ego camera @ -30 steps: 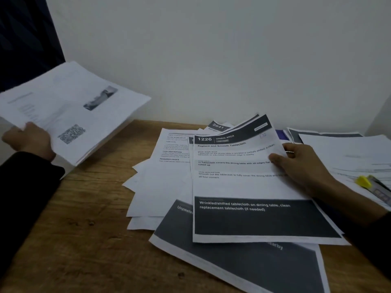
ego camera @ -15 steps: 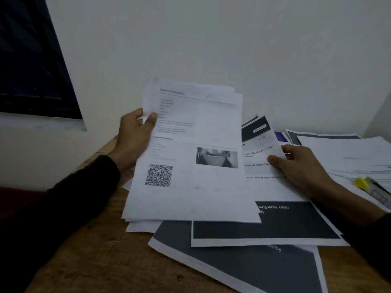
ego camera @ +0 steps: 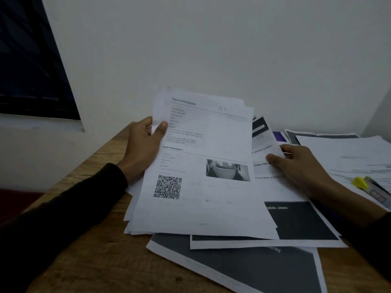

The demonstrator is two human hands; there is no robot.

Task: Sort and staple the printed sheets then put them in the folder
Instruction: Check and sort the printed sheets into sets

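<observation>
While the left hand [ego camera: 143, 149] pinches a small sheaf of printed sheets [ego camera: 203, 166] by its left edge, thumb on the front and fingers curled behind, the sheaf leans up off the wooden table [ego camera: 101, 256] with its lower edge resting on the loose papers beneath. Its top page reads "Scene Information", with a QR code, a small photograph and "A3" pencilled near the top. The right hand [ego camera: 300, 166] lies on the sheet with the dark panel [ego camera: 300, 220], thumb on top and fingers seemingly tucked at its right edge, so I take it as a light pinch, though the fingertips are hidden. More pages are spread underneath, including a large sheet with a dark grey block [ego camera: 243, 269] at the near edge, and another heap of papers [ego camera: 347, 157] sits to the right with a yellow-tipped tool [ego camera: 372, 189] on it; whether that is the stapler I cannot tell, and a purple thing [ego camera: 278, 136] peeking out by the wall may or may not be the folder. These sheets will be very light and limp: held by one edge the far side droops and the leaves fan apart, as the staggered corners at the top already suggest. Paper on paper slides easily, so I'd judge the sheaf wants both hands, one on each long edge, tapped square on the table before any staple goes in, and each loose sheet is best lifted by a corner or free edge, not dragged, since dragging would pull the neighbours along and could crease them.
</observation>
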